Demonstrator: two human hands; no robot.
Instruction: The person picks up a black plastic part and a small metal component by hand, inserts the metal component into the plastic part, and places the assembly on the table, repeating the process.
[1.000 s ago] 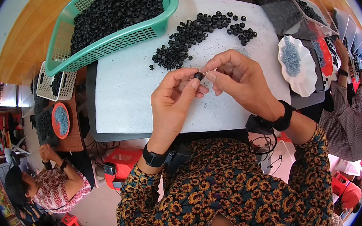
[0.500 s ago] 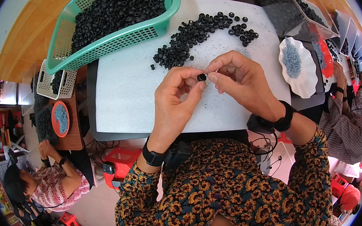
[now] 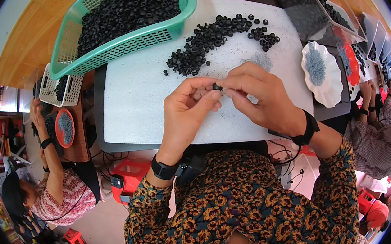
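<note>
Head view showed both hands meeting over the white foam mat (image 3: 155, 102) on the table, thumb and forefinger of the left hand (image 3: 189, 110) and of the right hand (image 3: 260, 98) pinched shut from either side on one small black ring (image 3: 217, 87), held just above the mat and near its middle. A loose pile of black rings (image 3: 206, 44) lay on the mat beyond the fingertips, and a green basket (image 3: 119, 32) heaped with more of them stood at the far left edge. A white scalloped dish (image 3: 323, 77) of tiny grey pieces sat to the right, close to the right wrist. Judging from the grip, the ring was best worked with only the fingertips, kept light enough not to squash it and turned so its hole faced up where it could be seen; whether anything was already seated inside the ring could not be told, it was too small. Keeping both wrists low over the mat would let a dropped piece land softly and stay close
</note>
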